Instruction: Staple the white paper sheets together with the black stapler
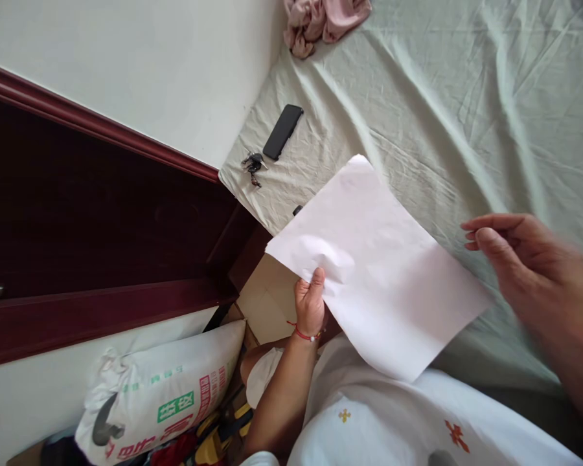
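Partly under paper (386,265), left hand (311,305)

The white top (393,421) bears yellow and orange motifs (457,436), and 1 red bracelet (305,335) adjoins the left hand (309,305).

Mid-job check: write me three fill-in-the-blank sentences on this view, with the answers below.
1. The left hand grips the paper with its ____ on top.
2. The red bracelet circles the ____ wrist.
3. The phone beside the keys is coloured ____.

Missing words: thumb; left; black.
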`<state>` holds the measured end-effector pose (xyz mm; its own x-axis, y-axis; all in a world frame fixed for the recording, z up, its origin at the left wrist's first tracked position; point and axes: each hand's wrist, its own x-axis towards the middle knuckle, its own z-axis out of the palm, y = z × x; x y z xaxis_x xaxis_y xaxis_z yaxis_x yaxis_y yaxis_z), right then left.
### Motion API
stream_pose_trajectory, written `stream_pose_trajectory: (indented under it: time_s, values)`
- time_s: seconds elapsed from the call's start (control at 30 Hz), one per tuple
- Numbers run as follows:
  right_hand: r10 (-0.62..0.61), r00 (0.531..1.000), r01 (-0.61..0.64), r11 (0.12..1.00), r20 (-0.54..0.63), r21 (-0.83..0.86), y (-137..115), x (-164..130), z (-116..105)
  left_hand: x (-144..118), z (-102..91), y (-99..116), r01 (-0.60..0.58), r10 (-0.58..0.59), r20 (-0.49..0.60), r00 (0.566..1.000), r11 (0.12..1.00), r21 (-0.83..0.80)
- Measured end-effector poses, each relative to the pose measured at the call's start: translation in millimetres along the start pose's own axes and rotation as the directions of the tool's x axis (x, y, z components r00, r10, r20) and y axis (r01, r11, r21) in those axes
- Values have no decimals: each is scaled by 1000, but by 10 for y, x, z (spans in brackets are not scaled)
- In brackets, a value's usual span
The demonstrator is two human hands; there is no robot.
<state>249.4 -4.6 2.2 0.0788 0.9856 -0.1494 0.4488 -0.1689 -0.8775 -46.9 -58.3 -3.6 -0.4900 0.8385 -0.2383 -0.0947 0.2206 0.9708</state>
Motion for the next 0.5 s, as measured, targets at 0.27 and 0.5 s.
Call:
stream_pose_trajectory:
  time_s: [0.27, 0.5]
  values:
    - [-75, 992, 81, 995, 105, -50, 40, 161, 224, 95, 24, 35, -136, 137, -25, 990, 990, 32]
    - [-89, 990, 104, 983, 108, -149, 90, 120, 273, 109, 257, -136, 102, -114, -52, 992, 975, -196]
